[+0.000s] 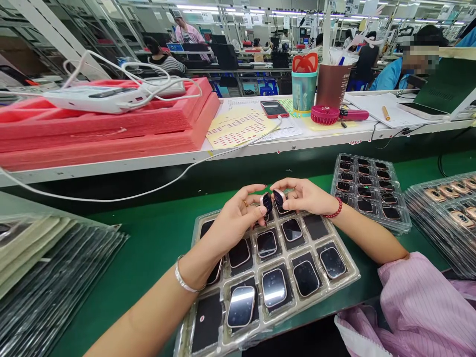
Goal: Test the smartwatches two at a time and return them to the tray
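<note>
Pinched in my left hand [241, 213] is a smartwatch case with a dark face [266, 203], held on edge above a tray. My right hand [303, 196] grips a second smartwatch case [278, 199] close beside the first, its pale pink rim showing. Below both hands lies a clear plastic tray [288, 260] with square pockets, several of which hold dark-screened watch cases [275, 287]. The pocket at the near left corner [206, 322] shows only a dark liner with a small round mark. My left forearm covers part of the tray's left side.
Another tray of dark watch parts [366, 186] sits at the right, with stacked trays of gold-rimmed cases [446, 198] beyond it. Stacked empty-looking trays [67, 277] fill the left. A white cable [159, 191] hangs before the shelf, which carries red foam [167, 124], a phone [274, 108] and cups.
</note>
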Action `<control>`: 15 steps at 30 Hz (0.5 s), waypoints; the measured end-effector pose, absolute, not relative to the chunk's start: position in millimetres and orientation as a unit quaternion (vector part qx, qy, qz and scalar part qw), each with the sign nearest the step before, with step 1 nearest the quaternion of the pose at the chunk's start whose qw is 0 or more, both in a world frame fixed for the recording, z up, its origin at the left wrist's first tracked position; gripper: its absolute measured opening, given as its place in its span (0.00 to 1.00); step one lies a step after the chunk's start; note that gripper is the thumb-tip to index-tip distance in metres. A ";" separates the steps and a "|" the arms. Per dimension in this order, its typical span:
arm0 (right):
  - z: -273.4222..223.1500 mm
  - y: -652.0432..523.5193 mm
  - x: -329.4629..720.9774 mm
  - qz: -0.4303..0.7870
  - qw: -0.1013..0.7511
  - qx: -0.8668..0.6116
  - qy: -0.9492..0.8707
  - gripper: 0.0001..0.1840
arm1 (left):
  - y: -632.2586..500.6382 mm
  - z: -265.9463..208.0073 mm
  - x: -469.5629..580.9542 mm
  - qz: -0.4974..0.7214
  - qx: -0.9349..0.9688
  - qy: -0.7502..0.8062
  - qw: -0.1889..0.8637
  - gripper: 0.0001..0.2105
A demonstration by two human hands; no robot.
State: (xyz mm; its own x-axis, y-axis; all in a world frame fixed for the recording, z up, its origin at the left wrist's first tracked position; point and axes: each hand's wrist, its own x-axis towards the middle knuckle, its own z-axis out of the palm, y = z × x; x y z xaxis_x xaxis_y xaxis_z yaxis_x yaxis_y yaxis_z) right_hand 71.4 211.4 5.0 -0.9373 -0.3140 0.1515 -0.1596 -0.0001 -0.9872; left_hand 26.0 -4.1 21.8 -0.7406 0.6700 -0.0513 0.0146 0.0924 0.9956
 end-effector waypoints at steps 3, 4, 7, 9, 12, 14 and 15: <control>5.1 211.4 71.5 -0.684 0.056 -0.172 0.706 0.26 | -4.1 22.4 25.9 0.625 0.250 0.692 0.261 0.30; 5.0 211.5 71.6 -0.682 0.058 -0.172 0.709 0.26 | -4.1 22.5 26.1 0.627 0.248 0.691 0.261 0.30; 4.4 211.4 72.3 -0.674 0.061 -0.163 0.718 0.26 | -3.9 21.8 27.0 0.638 0.242 0.682 0.263 0.29; 4.0 211.2 72.9 -0.674 0.053 -0.156 0.720 0.25 | -3.8 20.6 27.5 0.650 0.240 0.669 0.267 0.27; 3.6 211.0 72.8 -0.684 0.042 -0.152 0.713 0.24 | -4.2 18.7 27.3 0.665 0.240 0.655 0.268 0.26; 3.3 210.9 72.4 -0.697 0.045 -0.143 0.701 0.25 | -4.7 18.0 26.9 0.670 0.235 0.653 0.263 0.24; 3.1 210.8 72.2 -0.706 0.045 -0.133 0.694 0.26 | -4.8 17.9 26.7 0.675 0.231 0.651 0.258 0.24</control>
State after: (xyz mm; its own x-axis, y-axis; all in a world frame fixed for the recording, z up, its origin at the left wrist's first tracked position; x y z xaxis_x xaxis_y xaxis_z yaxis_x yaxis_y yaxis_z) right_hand 72.2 210.8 3.1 -0.9603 -0.2489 0.1256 -0.1216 -0.0316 -0.9921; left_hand 26.7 -4.8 17.9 -0.7602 0.6492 -0.0236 -0.0469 -0.0186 0.9987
